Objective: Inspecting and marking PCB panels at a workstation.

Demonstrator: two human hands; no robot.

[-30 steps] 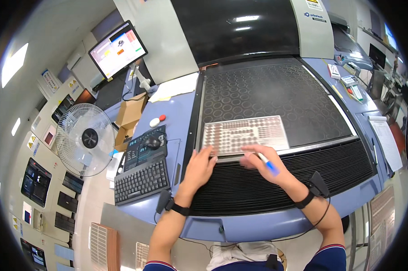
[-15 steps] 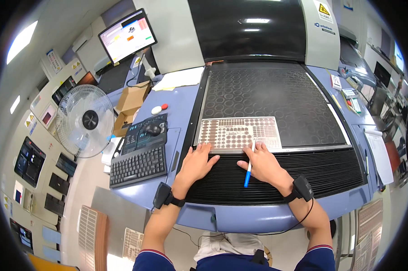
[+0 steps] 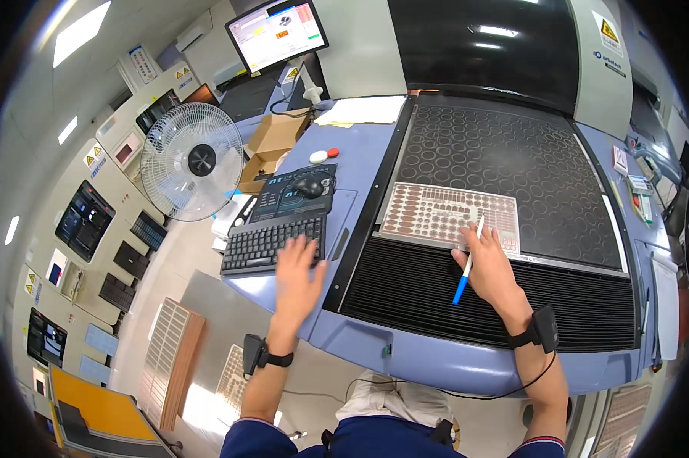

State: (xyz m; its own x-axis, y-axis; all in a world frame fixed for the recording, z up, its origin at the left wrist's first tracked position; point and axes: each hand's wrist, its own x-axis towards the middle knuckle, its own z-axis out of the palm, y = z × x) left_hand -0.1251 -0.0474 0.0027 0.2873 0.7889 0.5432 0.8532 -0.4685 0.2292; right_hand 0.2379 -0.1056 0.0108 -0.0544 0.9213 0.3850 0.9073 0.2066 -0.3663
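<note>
A flat panel [image 3: 449, 211] with rows of brown printed shapes lies on the near left part of the black circle-patterned bed [image 3: 505, 149]. My right hand [image 3: 491, 267] rests at the panel's near edge, fingertips on it. A white marker pen [image 3: 467, 267] with a blue end is held between its fingers, blue end toward me. My left hand [image 3: 297, 278] is over the right end of the black keyboard [image 3: 272, 243]. Its fingers are spread, slightly blurred, and hold nothing; whether they touch the keys I cannot tell.
A mouse [image 3: 309, 188] sits behind the keyboard, near a red button [image 3: 333, 153]. Ribbed black bellows [image 3: 394, 286] span the bed's near side. A monitor [image 3: 276, 37], a fan [image 3: 202, 160] and an open cardboard box [image 3: 272, 141] stand left. Stacked panels [image 3: 165, 359] are low left.
My left hand has left the panel's edge and moved left to the keyboard. The right hand stays at the panel with the marker pen. The view has turned left.
</note>
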